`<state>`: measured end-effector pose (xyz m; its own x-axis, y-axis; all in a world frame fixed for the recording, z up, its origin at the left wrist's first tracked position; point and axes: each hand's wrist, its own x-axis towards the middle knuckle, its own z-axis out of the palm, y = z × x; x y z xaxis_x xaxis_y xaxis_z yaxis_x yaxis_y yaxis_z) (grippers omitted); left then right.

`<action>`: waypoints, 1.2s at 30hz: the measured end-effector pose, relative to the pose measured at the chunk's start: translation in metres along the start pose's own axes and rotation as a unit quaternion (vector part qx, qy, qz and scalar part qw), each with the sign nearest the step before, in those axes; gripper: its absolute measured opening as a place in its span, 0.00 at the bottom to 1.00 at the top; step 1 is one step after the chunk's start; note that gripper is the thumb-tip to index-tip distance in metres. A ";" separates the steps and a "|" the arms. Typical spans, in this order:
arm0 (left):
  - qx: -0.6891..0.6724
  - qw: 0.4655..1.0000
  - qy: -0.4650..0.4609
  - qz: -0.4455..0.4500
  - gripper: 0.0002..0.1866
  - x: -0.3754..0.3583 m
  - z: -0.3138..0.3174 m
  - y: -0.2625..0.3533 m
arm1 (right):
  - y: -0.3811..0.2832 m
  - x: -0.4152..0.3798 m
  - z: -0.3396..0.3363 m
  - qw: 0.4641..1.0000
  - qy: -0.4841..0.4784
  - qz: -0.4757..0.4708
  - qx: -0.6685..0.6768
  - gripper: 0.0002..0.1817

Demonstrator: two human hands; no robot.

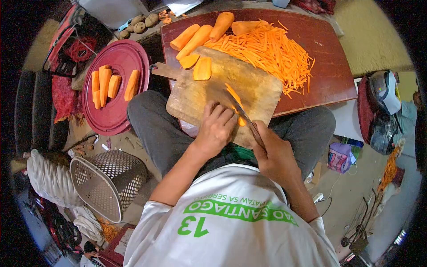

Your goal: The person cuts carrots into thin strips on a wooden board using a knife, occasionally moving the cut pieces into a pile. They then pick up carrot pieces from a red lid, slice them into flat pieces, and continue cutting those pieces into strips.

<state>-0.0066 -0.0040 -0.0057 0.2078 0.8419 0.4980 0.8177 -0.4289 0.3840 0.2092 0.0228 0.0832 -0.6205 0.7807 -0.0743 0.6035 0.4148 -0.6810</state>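
Note:
A wooden cutting board (pixel 187 100) with a handle lies tilted across my lap and the edge of the red table. My right hand (pixel 276 155) is wrapped round the handle of a knife (pixel 243 110), whose blade rests on the board beside carrot strips (pixel 233 93). Fingers curled, my left hand (pixel 216 129) presses down on the board just left of the blade; whatever lies under its fingertips is mostly hidden. Flat carrot slices (pixel 203 69) sit near the board's far left corner. Beyond the board spreads a big heap of shredded carrot (pixel 271 53).
Several peeled carrots (pixel 195 42) lie on the red table (pixel 331 84). More carrots (pixel 105 82) rest on a round red lid (pixel 118 120) at left. A perforated basket (pixel 111 178) lies on the floor below it. Bags and a helmet-like object (pixel 383 102) stand at right.

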 end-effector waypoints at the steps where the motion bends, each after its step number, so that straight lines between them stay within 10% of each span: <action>1: 0.000 1.000 0.004 0.000 0.17 0.000 0.000 0.000 | -0.009 -0.006 -0.005 1.000 -0.013 0.027 0.009 0.26; 36: 0.000 1.000 0.008 -0.009 0.14 -0.003 0.004 0.004 | 0.007 0.023 0.013 1.000 0.012 -0.005 0.027 0.24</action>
<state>-0.0019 -0.0065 -0.0088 0.1844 0.8440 0.5037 0.8215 -0.4137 0.3924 0.1919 0.0376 0.0672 -0.6138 0.7879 -0.0490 0.5688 0.3983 -0.7196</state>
